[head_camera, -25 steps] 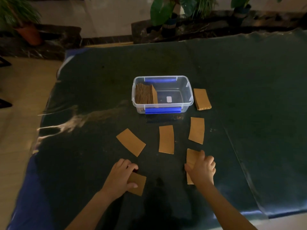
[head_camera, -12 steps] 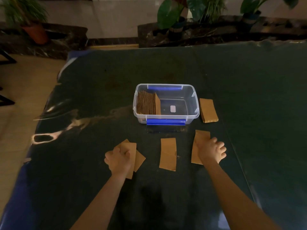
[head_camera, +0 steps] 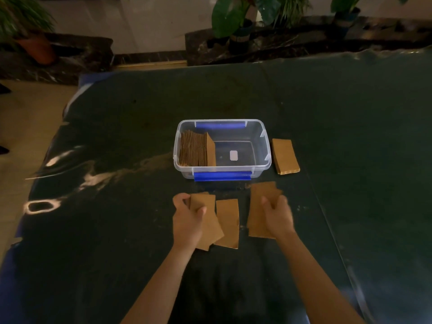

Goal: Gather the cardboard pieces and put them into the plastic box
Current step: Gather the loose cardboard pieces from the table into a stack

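Observation:
A clear plastic box with blue clips stands mid-table; a row of cardboard pieces stands on edge at its left end. My left hand grips overlapping cardboard pieces in front of the box. My right hand grips another couple of cardboard pieces, slightly blurred. One loose cardboard piece lies flat between my hands. A small stack of cardboard lies right of the box.
The table is covered by a dark glossy sheet with a seam running down the right side. Potted plants and a dark stone ledge stand beyond the far edge. Tiled floor is at left.
Both hands have moved inward toward the middle piece, carrying their cardboard. The left hand now holds the piece that lay at left too; the right has picked up the one near the box.

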`<control>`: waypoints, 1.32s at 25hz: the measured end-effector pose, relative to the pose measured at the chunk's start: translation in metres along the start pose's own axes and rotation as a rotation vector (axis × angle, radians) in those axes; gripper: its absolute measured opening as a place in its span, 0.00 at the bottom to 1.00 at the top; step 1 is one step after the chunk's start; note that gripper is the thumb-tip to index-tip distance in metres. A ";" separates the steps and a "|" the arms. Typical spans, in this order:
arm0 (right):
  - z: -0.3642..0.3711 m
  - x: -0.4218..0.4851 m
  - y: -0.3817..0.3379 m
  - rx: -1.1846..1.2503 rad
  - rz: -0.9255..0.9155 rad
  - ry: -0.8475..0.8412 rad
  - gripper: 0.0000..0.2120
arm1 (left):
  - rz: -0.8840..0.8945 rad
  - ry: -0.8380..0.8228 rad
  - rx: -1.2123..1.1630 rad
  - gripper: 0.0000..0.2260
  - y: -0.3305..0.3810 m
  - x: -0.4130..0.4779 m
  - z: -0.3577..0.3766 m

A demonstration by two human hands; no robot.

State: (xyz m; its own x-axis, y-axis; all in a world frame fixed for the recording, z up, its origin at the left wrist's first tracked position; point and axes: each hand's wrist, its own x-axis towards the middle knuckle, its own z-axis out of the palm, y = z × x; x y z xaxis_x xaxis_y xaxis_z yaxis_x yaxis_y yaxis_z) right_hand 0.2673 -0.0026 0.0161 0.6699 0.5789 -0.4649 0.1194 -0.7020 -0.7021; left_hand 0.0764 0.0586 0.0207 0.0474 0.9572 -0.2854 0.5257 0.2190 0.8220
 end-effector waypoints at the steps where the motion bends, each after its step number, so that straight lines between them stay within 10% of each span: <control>1: 0.009 -0.009 -0.002 0.034 -0.022 -0.090 0.11 | 0.023 -0.070 0.005 0.20 0.006 -0.002 0.012; 8: 0.051 -0.025 -0.001 -0.367 -0.069 -0.095 0.17 | -0.032 -0.066 0.320 0.21 0.014 -0.012 0.052; 15: 0.068 -0.051 0.010 -0.329 -0.176 -0.121 0.29 | -0.321 -0.093 -0.052 0.29 0.021 -0.013 0.057; 19: 0.049 -0.047 0.010 -0.135 -0.106 -0.136 0.23 | -0.232 -0.228 -0.032 0.12 0.031 -0.019 0.057; 33: -0.094 0.145 -0.052 0.076 -0.144 0.067 0.09 | 0.155 -0.382 -0.195 0.23 0.155 0.026 0.192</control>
State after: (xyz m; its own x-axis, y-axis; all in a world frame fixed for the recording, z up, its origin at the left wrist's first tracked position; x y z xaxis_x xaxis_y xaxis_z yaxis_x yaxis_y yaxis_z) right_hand 0.4270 0.0794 0.0356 0.6973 0.6408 -0.3212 0.1640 -0.5788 -0.7988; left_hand 0.3225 0.0815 0.0459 0.4417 0.8513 -0.2832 0.3199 0.1455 0.9362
